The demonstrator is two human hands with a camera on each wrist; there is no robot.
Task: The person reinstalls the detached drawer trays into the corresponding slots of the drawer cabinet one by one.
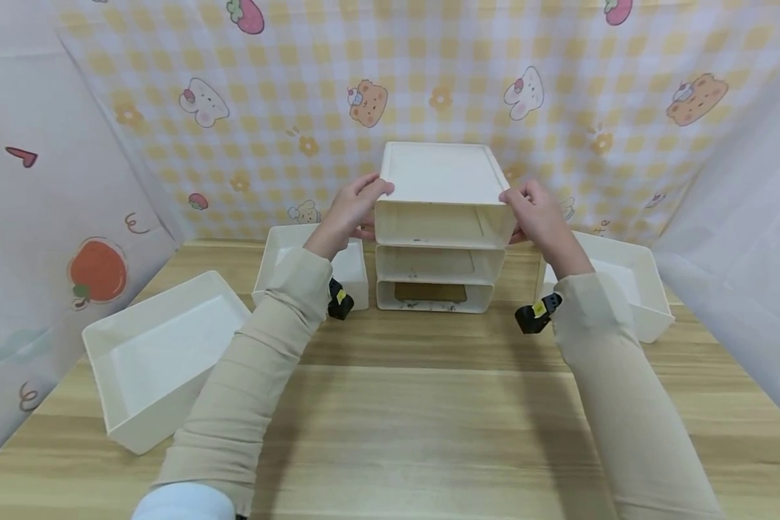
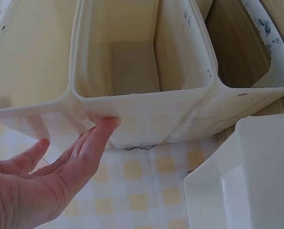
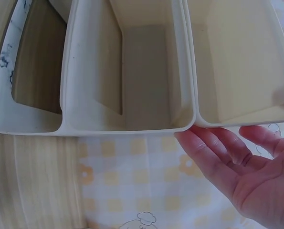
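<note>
A stack of three white drawer casings with open fronts stands at the centre back; the top drawer casing (image 1: 445,173) sits over the middle casing (image 1: 438,266) and the bottom casing (image 1: 386,296). My left hand (image 1: 354,209) holds the top casing at its left side, thumb at the upper edge, fingers (image 2: 91,148) against the side wall. On the opposite side my right hand (image 1: 536,213) grips the same casing, thumb at the front right corner, fingertips (image 3: 189,138) touching the wall near the joint with the middle casing.
Pulled-out white drawers lie on the wooden table (image 1: 429,433): one drawer (image 1: 162,354) at the left, another drawer (image 1: 357,278) behind my left forearm, a third drawer (image 1: 643,289) at the right. A checked cloth (image 1: 429,72) hangs close behind the stack.
</note>
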